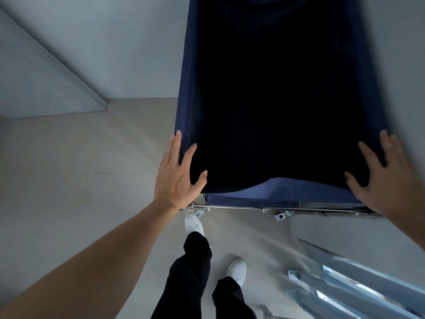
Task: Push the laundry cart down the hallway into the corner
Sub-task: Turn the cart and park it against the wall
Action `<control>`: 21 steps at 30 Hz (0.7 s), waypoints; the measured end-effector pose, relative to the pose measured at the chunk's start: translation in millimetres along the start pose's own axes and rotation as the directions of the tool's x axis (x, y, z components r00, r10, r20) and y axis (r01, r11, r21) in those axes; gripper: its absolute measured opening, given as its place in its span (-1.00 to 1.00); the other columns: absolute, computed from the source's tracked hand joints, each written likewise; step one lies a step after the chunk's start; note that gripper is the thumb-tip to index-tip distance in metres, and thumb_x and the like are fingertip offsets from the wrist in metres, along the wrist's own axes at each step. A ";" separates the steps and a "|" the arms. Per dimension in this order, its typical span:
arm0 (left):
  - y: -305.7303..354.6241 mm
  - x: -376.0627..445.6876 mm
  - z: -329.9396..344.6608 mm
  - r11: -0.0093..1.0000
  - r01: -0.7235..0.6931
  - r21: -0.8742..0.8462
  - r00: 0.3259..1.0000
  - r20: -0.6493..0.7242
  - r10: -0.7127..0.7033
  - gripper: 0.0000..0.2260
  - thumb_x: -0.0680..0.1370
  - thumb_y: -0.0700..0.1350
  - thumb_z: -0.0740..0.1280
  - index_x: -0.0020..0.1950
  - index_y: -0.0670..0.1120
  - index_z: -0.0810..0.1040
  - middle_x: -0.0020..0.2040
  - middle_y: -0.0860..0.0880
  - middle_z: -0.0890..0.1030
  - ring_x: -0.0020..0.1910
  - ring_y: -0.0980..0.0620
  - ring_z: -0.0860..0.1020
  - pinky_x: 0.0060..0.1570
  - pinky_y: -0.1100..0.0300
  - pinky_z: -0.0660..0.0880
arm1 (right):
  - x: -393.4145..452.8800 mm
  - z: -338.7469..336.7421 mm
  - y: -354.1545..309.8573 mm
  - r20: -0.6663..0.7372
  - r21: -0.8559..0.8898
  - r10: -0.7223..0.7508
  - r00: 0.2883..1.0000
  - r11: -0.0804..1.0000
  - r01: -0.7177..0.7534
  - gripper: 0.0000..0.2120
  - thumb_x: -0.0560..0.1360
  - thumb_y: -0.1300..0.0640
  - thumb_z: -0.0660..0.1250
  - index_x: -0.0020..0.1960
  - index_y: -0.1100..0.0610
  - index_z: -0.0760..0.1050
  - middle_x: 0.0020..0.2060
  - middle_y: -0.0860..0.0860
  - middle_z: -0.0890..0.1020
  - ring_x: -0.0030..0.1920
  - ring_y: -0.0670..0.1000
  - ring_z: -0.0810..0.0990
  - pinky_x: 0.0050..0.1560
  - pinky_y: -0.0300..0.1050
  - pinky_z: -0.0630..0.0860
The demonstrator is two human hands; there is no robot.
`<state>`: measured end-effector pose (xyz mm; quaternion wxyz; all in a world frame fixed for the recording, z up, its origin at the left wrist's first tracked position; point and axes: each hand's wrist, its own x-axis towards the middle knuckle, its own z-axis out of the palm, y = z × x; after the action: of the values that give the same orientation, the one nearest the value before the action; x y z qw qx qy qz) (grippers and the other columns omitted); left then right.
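In the head view, the left hand (177, 173) and right hand (381, 178) lie flat with fingers spread, grasping nothing, pressed on the near corners of the blue laundry cart (285, 194), which stands on the floor (80, 169) beside the wall (115, 42).

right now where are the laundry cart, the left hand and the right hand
laundry cart (282, 195): head view, on the blue fabric of its near rim
left hand (173, 178): head view, on the back of the hand
right hand (388, 180): head view, on the back of the hand
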<state>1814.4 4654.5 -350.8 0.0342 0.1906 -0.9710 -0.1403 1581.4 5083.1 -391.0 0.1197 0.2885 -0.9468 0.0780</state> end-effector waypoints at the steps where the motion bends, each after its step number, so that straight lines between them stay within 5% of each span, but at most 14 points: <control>1: -0.2 -0.2 0.0 1.000 0.000 -0.003 1.000 0.001 0.000 -0.36 0.56 0.22 0.17 0.55 -0.11 0.35 0.68 -0.21 0.01 0.67 -0.20 0.03 0.54 -0.14 0.26 | 0.1 -1.1 -1.2 -0.006 -0.003 -0.005 1.000 1.000 0.005 -0.32 0.57 -0.17 0.23 0.61 0.12 0.32 0.72 0.10 0.03 0.71 0.12 0.04 0.42 0.31 0.43; 10: 3.1 -0.3 -1.9 1.000 0.007 -0.022 1.000 0.000 -0.007 -0.35 0.56 0.22 0.16 0.55 -0.13 0.36 0.68 -0.22 0.04 0.66 -0.22 0.06 0.54 -0.15 0.25 | -0.1 -7.5 -6.6 -0.009 -0.005 0.023 1.000 1.000 -0.023 -0.35 0.56 -0.14 0.25 0.57 0.14 0.36 0.71 0.10 0.07 0.71 0.04 0.00 0.28 0.33 0.53; 21: 4.8 0.6 -3.6 1.000 0.013 -0.008 1.000 -0.005 -0.014 -0.35 0.55 0.20 0.17 0.54 -0.14 0.37 0.68 -0.22 0.05 0.65 -0.22 0.09 0.54 -0.15 0.26 | 0.4 -13.2 -12.9 0.049 -0.015 0.042 0.998 0.999 -0.041 -0.35 0.55 -0.12 0.25 0.56 0.18 0.40 0.69 0.18 0.12 0.67 0.23 0.18 0.33 0.33 0.51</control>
<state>1812.6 4657.6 -345.9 0.0365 0.1974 -0.9690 -0.1440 1590.8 5075.2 -377.2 0.0966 0.2698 -0.9558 0.0665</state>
